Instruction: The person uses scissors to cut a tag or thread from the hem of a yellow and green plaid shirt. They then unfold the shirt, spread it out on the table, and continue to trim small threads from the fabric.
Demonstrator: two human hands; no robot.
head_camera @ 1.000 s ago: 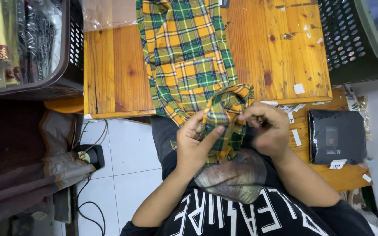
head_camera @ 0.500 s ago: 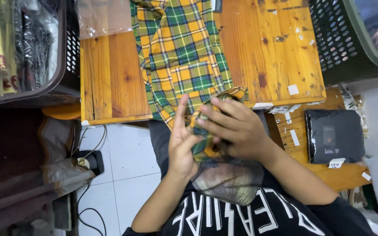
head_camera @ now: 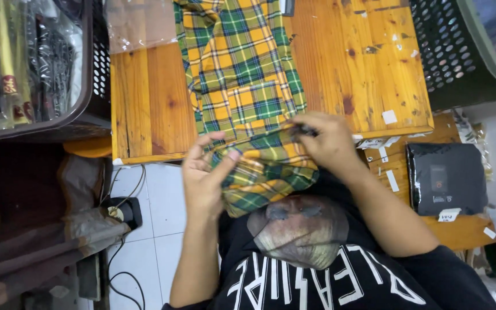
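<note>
A green, yellow and orange plaid cloth [head_camera: 239, 69] lies on the wooden table [head_camera: 363, 69], and its near end hangs over the table's front edge toward my chest. My left hand [head_camera: 205, 175] grips the left side of that hanging end, thumb and fingers closed on the fabric. My right hand [head_camera: 328, 140] pinches the cloth's right side at the table edge, with a small dark piece [head_camera: 302, 131] under its fingertips. The folded end [head_camera: 265, 172] bunches up between the two hands.
A dark basket [head_camera: 90, 86] of wrapped goods stands at the left. A green perforated basket [head_camera: 460, 51] is at the right. A clear plastic bag [head_camera: 139, 23] lies at the table's far left. A black box [head_camera: 446, 178] rests on a lower shelf, and cables with a plug block [head_camera: 124, 212] lie on the tiled floor.
My hands were stacked together over the cloth's end; they have now drawn apart. The right hand moved up to the table edge, and the fabric end is spread between them.
</note>
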